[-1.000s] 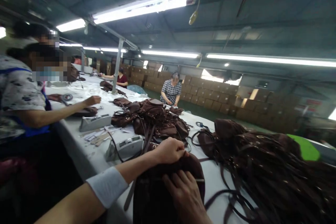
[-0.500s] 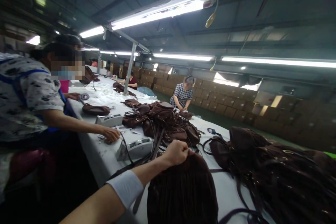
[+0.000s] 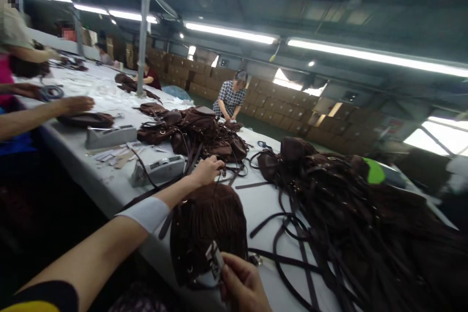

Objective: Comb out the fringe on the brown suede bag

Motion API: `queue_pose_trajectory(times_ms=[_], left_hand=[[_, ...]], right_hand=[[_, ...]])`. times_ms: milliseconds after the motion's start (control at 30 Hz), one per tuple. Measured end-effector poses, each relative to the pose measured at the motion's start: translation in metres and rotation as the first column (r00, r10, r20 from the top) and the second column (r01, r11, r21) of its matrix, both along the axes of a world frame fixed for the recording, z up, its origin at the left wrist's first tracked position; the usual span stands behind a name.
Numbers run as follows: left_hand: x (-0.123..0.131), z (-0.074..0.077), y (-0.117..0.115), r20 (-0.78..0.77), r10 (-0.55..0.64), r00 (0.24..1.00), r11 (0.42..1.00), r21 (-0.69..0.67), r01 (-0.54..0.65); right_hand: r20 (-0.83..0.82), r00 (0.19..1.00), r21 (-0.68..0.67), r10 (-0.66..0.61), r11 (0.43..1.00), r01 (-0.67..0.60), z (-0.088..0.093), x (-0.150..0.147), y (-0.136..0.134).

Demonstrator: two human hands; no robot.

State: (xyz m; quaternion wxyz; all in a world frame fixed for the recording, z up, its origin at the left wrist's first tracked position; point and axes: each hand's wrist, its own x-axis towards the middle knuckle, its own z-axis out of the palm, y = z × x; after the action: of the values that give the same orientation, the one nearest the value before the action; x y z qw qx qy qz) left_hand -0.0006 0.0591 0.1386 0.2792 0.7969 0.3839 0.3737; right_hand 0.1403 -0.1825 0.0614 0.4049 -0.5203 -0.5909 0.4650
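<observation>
Clock positions are given from the bag. At 5 o'clock, the right hand (image 3: 244, 282) is noted, a small marked piece (image 3: 215, 259) being pinched between its thumb and bent fingers. The bag (image 3: 210, 204) lies on the table (image 3: 261, 200), close to the near edge. Over its 12 o'clock end the left hand (image 3: 205, 173) is held, fingers bent; whether anything is gripped cannot be told.

Risks, as judged: the piece could be dropped if the pinch slackens; the bag could slip off the edge if tugged nearward; straps (image 3: 292, 231) at 3 o'clock could be snagged, since 1 runs right beside the bag.

Containers: the bag's contents cannot be seen. At 10 o'clock, 2 dispensers (image 3: 159, 170) are placed, with paper slips (image 3: 115, 156) beside them. Bags are heaped at 12 o'clock (image 3: 197, 126) and 2 o'clock (image 3: 340, 190), contents hidden. Farthest, at 1 o'clock, cartons (image 3: 285, 105) are stacked; what is inside cannot be told.
</observation>
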Motion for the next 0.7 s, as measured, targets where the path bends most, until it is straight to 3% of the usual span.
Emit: queue_pose_trajectory(times_ms=[67, 133, 233, 300, 367, 500, 700], left_hand=[[-0.008, -0.003, -0.016, 0.116, -0.030, 0.993, 0.999, -0.026, 0.034], [-0.014, -0.010, -0.044, 0.214, -0.104, 0.971, 0.990, -0.074, 0.122], [-0.016, -0.037, -0.095, 0.322, -0.189, 0.928, 0.956, -0.157, 0.249], [-0.009, -0.063, -0.121, 0.424, -0.137, 0.895, 0.902, -0.320, 0.290], [0.001, -0.088, -0.134, 0.459, -0.043, 0.887, 0.880, -0.403, 0.252], [0.016, -0.120, -0.128, 0.469, 0.048, 0.882, 0.922, -0.360, 0.141], [0.020, -0.138, -0.093, 0.418, -0.007, 0.908, 0.967, -0.227, 0.112]], right_hand=[[-0.342, 0.936, -0.109, -0.077, 0.993, 0.042, 0.002, 0.005, 0.012], [-0.519, 0.849, -0.131, -0.101, 0.991, 0.038, 0.007, 0.005, 0.023], [-0.647, 0.753, -0.154, -0.119, 0.988, 0.023, 0.018, -0.004, 0.035], [-0.684, 0.714, -0.184, -0.150, 0.983, 0.030, 0.025, -0.011, 0.040], [-0.690, 0.701, -0.215, -0.179, 0.976, 0.038, 0.026, -0.017, 0.042], [-0.632, 0.759, -0.258, -0.154, 0.966, -0.018, 0.007, -0.021, 0.034], [-0.495, 0.840, -0.305, -0.221, 0.950, 0.070, -0.026, -0.016, 0.013]])
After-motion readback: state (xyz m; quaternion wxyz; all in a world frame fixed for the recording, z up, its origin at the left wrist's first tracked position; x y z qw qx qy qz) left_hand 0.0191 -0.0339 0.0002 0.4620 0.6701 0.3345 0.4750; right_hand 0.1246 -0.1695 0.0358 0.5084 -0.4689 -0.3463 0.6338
